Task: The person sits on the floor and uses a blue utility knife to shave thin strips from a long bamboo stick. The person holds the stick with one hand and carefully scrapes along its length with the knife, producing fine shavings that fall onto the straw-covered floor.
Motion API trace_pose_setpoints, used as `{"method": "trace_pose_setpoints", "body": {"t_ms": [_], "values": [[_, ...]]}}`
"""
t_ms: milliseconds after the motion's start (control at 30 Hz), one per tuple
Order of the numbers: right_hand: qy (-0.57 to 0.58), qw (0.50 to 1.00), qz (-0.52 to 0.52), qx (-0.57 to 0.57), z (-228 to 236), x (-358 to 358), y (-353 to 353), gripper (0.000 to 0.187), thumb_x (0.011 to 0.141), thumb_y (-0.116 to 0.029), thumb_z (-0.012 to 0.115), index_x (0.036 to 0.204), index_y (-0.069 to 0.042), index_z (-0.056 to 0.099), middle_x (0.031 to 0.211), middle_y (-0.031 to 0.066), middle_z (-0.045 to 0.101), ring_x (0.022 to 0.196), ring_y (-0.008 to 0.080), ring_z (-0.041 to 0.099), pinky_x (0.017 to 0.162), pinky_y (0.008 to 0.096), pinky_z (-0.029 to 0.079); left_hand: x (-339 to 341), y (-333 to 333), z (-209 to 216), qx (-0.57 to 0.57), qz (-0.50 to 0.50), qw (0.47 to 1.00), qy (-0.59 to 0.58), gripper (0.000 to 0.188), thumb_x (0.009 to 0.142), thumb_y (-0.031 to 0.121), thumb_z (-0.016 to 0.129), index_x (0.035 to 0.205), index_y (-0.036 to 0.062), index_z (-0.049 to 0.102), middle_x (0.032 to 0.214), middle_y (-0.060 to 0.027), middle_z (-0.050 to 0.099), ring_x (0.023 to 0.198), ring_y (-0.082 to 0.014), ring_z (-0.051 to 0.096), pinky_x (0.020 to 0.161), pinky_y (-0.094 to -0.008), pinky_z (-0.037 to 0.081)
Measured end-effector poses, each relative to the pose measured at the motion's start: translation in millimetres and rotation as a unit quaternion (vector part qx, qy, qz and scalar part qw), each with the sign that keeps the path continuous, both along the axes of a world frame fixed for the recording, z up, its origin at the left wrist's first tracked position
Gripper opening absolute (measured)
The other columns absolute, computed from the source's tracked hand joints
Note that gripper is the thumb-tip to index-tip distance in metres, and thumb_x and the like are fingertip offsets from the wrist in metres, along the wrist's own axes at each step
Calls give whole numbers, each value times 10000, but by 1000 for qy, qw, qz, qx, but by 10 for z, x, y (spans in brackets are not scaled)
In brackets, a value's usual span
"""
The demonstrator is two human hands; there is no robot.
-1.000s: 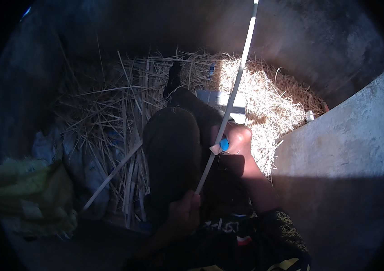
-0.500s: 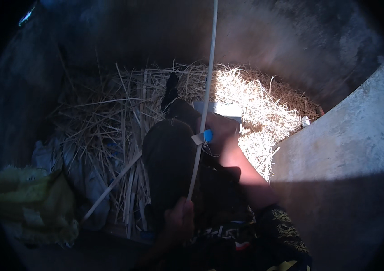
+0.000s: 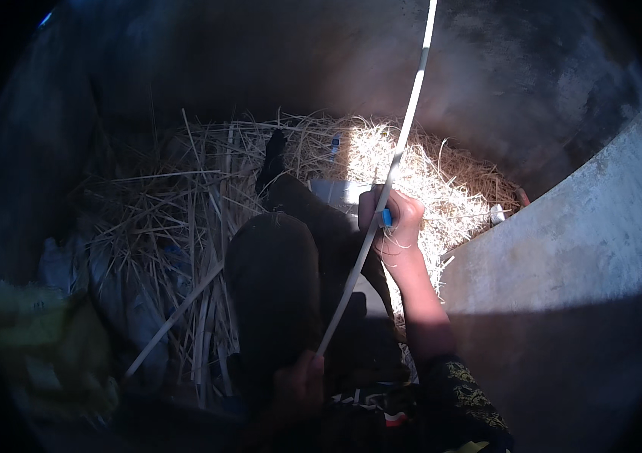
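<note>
- Strip (image 3: 400, 149) slants from your lap up past the view's top edge, above the straw (image 3: 453, 181).
- Your left hand (image 3: 300, 380) closes round its lower end, probably to anchor it.
- Your right hand (image 3: 405, 215) curls round a small blue piece (image 3: 386, 217) against the strip, likely keeping both steady.
- Your shirt (image 3: 392, 417) bears pale marks, too dim to read; no legible label shows elsewhere.

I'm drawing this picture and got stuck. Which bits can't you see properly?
All in the head view:
- Pale strip: the top edge cuts off its far end; the left hand hides its near end.
- Small blue thing: the right hand covers part, so its kind is unclear.
- Left hand: shadow dims its fingers.
- Yellowish bundle: shadow hides what's inside.
</note>
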State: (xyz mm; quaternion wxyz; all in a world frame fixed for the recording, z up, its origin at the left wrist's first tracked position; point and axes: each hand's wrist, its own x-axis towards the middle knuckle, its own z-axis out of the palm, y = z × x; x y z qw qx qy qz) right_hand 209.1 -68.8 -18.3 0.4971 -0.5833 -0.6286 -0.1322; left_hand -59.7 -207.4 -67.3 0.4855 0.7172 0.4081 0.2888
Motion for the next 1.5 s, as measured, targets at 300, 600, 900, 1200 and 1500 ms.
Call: {"method": "trace_pose_setpoints", "body": {"t_ms": [300,600,900,1200,1500], "values": [[20,997,-63,39,467,368,438,233,792,-61,586,580,-23,499,534,75,487,461,190,511,485,303,417,13,1,8,50,-25,998,16,162,1036,191,514,952,65,571,605,-151,567,526,-388,626,479,-470,480],[104,987,-116,-45,867,914,1003,164,832,-168,681,775,-15,700,654,178,653,642,355,682,625,412,526,13,-1,-45,58,-11,998,31,168,1030,214,517,945,78,569,627,-157,582,556,-395,644,501,-479,514],[8,965,-240,107,1388,1319,1182,276,853,-252,700,757,5,665,616,158,624,551,271,613,577,369,490,-39,-2,-160,14,-30,999,34,230,1037,263,501,908,86,570,648,-158,587,599,-412,642,540,-488,510],[-63,702,-300,-643,-869,1845,223,373,832,-335,708,1067,-48,742,1141,212,712,1051,324,706,890,413,567,-76,86,141,-215,-31,976,-24,287,1056,305,482,1014,56,616,665,-25,558,569,-126,560,545,-314,439],[61,954,-94,-279,-402,394,-753,259,785,-217,697,796,25,607,720,195,600,664,333,622,657,387,513,-82,164,182,-382,24,899,-212,256,1045,230,551,1230,57,583,894,-12,599,677,-47,516,586,-202,415]]}}
